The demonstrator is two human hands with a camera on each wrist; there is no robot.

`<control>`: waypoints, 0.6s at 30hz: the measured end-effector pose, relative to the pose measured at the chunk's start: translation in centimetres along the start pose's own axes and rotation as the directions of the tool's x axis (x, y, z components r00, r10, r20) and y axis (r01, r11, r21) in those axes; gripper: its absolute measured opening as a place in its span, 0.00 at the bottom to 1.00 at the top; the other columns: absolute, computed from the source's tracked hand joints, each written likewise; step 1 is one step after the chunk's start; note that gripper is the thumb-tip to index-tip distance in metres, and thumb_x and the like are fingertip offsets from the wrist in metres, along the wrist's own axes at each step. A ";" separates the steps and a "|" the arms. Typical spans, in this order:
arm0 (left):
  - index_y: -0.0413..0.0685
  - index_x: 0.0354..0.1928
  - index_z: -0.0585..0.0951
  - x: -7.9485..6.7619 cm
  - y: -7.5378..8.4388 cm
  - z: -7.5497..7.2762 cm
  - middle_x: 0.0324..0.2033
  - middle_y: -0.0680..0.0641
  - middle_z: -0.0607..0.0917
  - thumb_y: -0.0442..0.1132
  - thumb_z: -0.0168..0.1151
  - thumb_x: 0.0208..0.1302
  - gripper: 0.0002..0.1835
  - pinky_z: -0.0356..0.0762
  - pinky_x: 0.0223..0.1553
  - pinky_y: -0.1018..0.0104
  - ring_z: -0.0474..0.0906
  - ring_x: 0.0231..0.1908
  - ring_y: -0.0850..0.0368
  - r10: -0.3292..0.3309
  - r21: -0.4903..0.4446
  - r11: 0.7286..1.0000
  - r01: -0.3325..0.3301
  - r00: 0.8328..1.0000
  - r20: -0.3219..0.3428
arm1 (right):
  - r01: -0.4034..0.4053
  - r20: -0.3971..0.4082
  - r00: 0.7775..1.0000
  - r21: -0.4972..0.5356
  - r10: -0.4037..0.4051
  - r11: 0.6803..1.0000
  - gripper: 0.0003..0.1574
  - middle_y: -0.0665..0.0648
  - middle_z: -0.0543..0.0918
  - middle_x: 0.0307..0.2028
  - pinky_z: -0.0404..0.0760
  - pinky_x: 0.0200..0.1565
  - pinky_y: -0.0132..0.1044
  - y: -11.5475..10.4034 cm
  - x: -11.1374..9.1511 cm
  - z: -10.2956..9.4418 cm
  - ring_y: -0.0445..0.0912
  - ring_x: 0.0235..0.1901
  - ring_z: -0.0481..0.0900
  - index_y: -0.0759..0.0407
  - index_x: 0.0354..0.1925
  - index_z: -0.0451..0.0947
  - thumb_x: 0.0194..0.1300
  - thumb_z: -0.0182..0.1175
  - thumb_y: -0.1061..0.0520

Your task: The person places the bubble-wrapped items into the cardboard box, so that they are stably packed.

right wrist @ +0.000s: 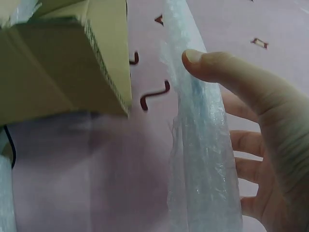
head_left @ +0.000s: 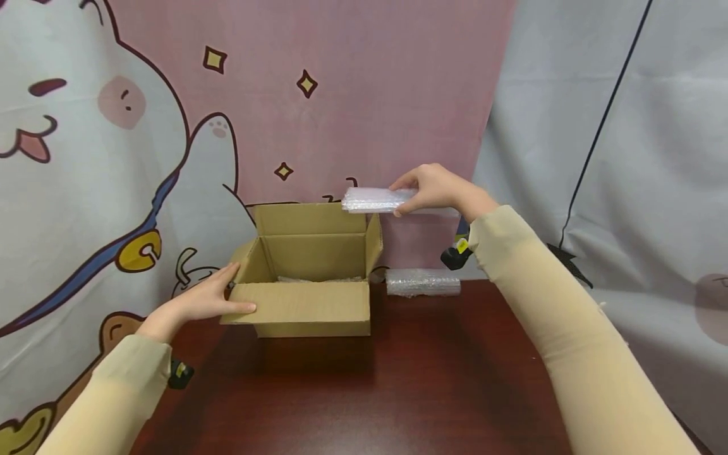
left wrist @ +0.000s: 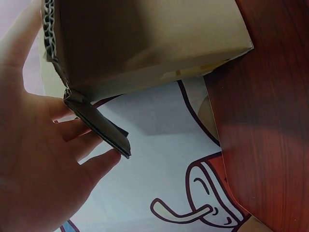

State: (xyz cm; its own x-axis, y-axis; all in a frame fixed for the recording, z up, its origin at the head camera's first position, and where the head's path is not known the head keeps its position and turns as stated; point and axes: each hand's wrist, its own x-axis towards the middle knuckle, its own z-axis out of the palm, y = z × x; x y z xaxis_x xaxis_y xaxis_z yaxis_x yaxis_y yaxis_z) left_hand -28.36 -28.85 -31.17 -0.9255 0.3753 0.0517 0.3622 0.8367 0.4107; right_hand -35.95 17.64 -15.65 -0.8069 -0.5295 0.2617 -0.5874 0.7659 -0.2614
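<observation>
An open cardboard box [head_left: 313,309] stands on the table with its flaps spread outward. My left hand [head_left: 201,297] grips it at the left front corner, thumb over the front flap and fingers along the side flap [left wrist: 99,123]. Above the box's right rim, my right hand [head_left: 435,189] holds a rolled length of bubble wrap [head_left: 372,200] between thumb and fingers. In the right wrist view the thumb presses on the near face of this bubble wrap [right wrist: 205,145], while the other fingers lie behind it. Clear plastic wrap [head_left: 292,279] shows inside the box.
Another roll of bubble wrap [head_left: 423,282] lies at the table's back edge, right of the box. The dark red wooden table [head_left: 432,379] spreads out in front. A cartoon-printed cloth [head_left: 421,82] hangs close behind, with a grey cloth [head_left: 569,95] on the right.
</observation>
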 end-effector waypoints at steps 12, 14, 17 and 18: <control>0.29 0.74 0.43 0.0 -0.3 0.1 0.71 0.25 0.45 0.61 0.68 0.55 0.62 0.48 0.62 0.30 0.42 0.69 0.26 -0.012 -0.014 1.000 0.012 1.000 -0.007 | 0.089 0.040 0.995 0.015 -0.090 0.996 0.35 0.51 0.81 0.55 0.71 0.57 0.42 -4.4 3.6 1.5 0.45 0.56 0.75 0.50 0.58 0.80 0.52 0.72 0.43; 0.29 0.74 0.43 0.0 -0.3 0.1 0.71 0.25 0.45 0.61 0.68 0.55 0.62 0.48 0.62 0.30 0.42 0.69 0.26 -0.012 -0.016 1.000 0.011 1.000 -0.008 | 0.096 0.051 0.994 0.010 -0.096 0.995 0.35 0.51 0.79 0.58 0.71 0.58 0.43 -5.0 4.1 1.9 0.46 0.58 0.73 0.50 0.59 0.80 0.53 0.71 0.42; 0.29 0.74 0.43 0.0 -0.3 0.2 0.71 0.25 0.45 0.61 0.68 0.55 0.62 0.48 0.62 0.30 0.42 0.69 0.26 -0.010 -0.019 1.000 0.010 1.000 -0.007 | 0.104 0.053 0.993 0.003 -0.104 0.995 0.35 0.51 0.77 0.60 0.70 0.59 0.42 -5.7 4.8 2.6 0.46 0.60 0.72 0.50 0.59 0.79 0.54 0.70 0.41; 0.29 0.74 0.43 0.0 -0.3 0.2 0.71 0.25 0.45 0.61 0.68 0.55 0.62 0.48 0.62 0.30 0.42 0.69 0.26 -0.010 -0.019 1.000 0.010 1.000 -0.007 | 0.108 0.050 0.993 0.003 -0.108 0.994 0.35 0.50 0.78 0.59 0.69 0.59 0.41 -6.0 5.0 2.9 0.46 0.60 0.72 0.50 0.59 0.79 0.54 0.70 0.41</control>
State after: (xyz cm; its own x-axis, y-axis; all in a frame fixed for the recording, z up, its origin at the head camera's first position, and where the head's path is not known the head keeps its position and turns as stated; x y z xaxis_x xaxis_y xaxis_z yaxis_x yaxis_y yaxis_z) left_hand -28.49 -29.00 -31.44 -0.9298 0.3642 0.0541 0.3510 0.8325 0.4286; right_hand -36.67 9.38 -15.46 -0.7407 -0.6268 0.2421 -0.6715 0.7029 -0.2347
